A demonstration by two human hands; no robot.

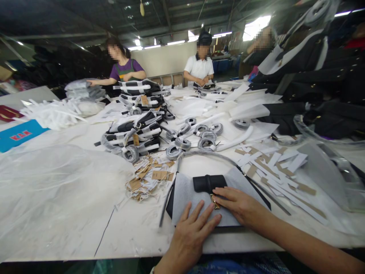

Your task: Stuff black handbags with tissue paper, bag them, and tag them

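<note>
A black handbag (209, 183) lies near the table's front edge, its front covered by a light grey sheet (185, 190). My left hand (192, 232) rests flat on the sheet at the lower left, fingers spread. On the right, my right hand (238, 205) lies over the bag's middle, its fingertips at the gold clasp (215, 202) below the black flap strap. Both hands hold nothing that shows. The wrapped strap (205, 153) arcs behind the bag.
Tags (151, 177) lie left of the bag, paper strips (282, 171) right. Behind are wrapped strap coils (207, 142), stacked bags (137, 129) and white foam sheets (248, 110). Plastic film (62, 182) covers the left. Two people stand across the table; another person is at the back right.
</note>
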